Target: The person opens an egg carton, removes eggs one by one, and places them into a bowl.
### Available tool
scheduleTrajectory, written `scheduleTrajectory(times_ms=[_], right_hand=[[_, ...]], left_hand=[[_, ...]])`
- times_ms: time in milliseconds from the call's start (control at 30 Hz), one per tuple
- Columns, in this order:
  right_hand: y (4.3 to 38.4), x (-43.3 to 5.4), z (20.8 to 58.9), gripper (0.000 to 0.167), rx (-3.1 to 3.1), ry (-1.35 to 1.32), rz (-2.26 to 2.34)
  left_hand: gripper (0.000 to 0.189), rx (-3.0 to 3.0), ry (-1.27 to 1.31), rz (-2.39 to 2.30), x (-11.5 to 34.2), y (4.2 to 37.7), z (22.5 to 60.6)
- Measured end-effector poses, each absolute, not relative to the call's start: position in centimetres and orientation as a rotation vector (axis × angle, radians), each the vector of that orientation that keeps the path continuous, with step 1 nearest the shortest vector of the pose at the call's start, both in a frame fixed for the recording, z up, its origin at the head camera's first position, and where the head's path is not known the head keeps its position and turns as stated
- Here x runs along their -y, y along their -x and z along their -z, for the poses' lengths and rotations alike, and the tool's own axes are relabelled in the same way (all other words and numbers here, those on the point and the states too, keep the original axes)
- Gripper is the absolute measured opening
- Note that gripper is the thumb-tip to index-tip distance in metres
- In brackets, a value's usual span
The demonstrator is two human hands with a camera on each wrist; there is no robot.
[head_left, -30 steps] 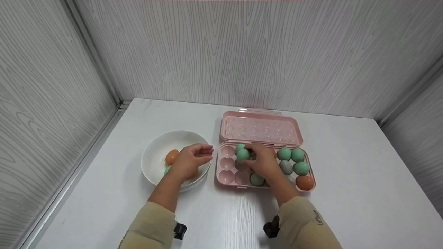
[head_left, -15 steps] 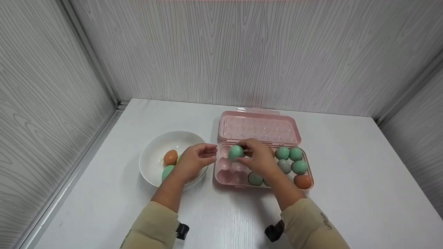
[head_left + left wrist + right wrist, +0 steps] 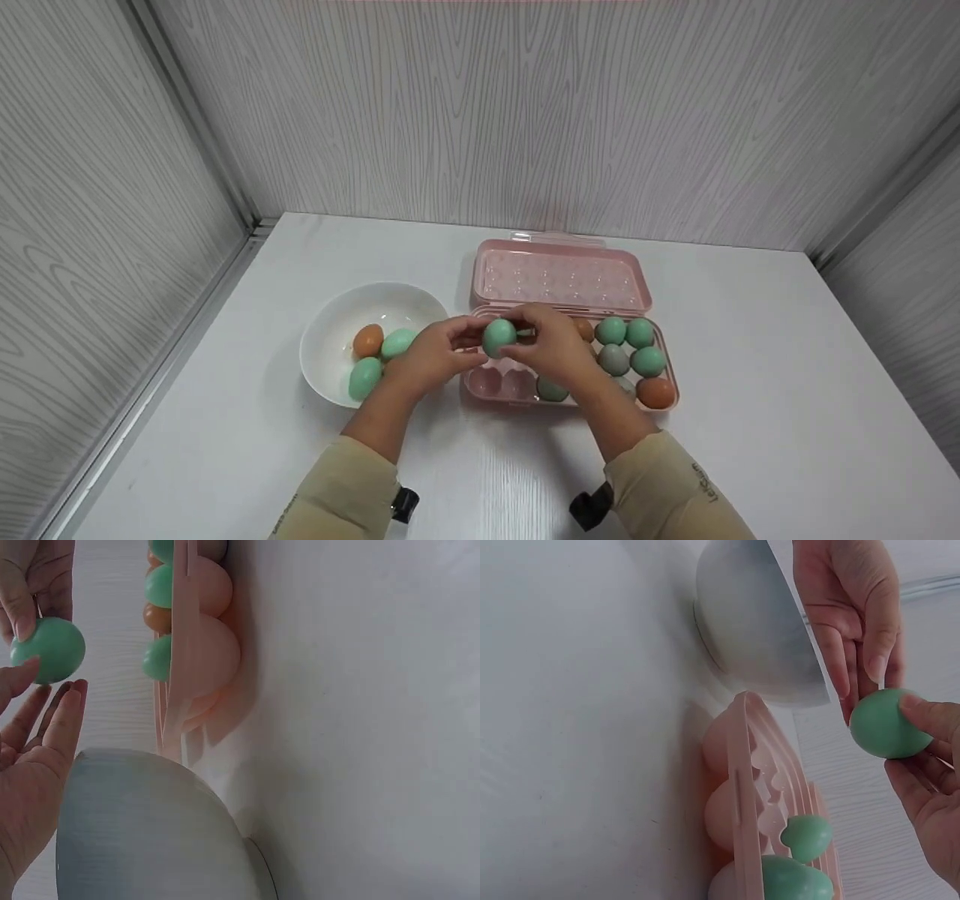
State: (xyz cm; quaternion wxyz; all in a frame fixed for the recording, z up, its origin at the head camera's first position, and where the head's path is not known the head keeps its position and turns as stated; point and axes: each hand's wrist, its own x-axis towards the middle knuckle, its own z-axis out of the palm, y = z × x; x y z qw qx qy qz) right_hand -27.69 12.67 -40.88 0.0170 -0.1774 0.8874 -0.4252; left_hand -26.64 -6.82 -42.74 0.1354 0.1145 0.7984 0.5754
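Note:
A green egg (image 3: 499,338) is pinched between the thumb and fingers of my right hand (image 3: 561,347), held above the left part of a pink egg box (image 3: 517,403). From the other side my left hand (image 3: 439,356) reaches up to it, fingers extended and thumb apart. In the left wrist view, the fingertips of the left hand (image 3: 37,772) come right up to the green egg (image 3: 54,650). The right wrist view shows the right hand (image 3: 934,787) gripping that egg from the side. Green, grey and brown eggs sit in the box's right part; several left hollows hold none.
A white bowl (image 3: 321,352) with green and brown eggs (image 3: 368,341) stands left of the box, partly behind my left forearm. The box's pink lid (image 3: 562,274) lies open toward the back wall (image 3: 480,112). Panels close in both sides of the white table (image 3: 750,360).
My right hand has lifted the green egg from the box and carried it left. My left hand has moved right, away from the bowl, and now meets the egg.

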Motion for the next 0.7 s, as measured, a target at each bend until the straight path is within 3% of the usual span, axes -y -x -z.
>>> scheduleTrajectory(times_ms=[233, 700], right_hand=[[27.4, -11.94, 40.42, 0.04, -2.721, 0.558, 1.328], [27.4, -11.71, 40.36, 0.035, -2.702, 0.543, 1.332]], left_hand=[[0.058, -2.425, -0.364, -1.616, 6.05, 26.5, 42.65], [0.057, -2.478, -0.343, -1.598, 6.17, 26.58, 42.86]])
